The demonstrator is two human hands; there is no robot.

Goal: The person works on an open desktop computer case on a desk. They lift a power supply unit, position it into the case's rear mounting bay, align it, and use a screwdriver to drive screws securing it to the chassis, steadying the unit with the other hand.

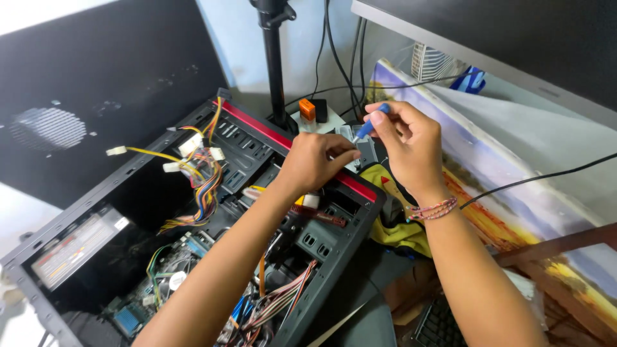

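Inside open computer case (360, 212): cable bundles (202, 183). Right hand (408, 144) grip clamped on blue screwdriver (369, 125); left hand (315, 160) grip unclear.

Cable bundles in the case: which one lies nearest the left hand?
The orange-and-white ribbon bundle under the left hand's forearm; the yellow-wired bundle sits farther left.
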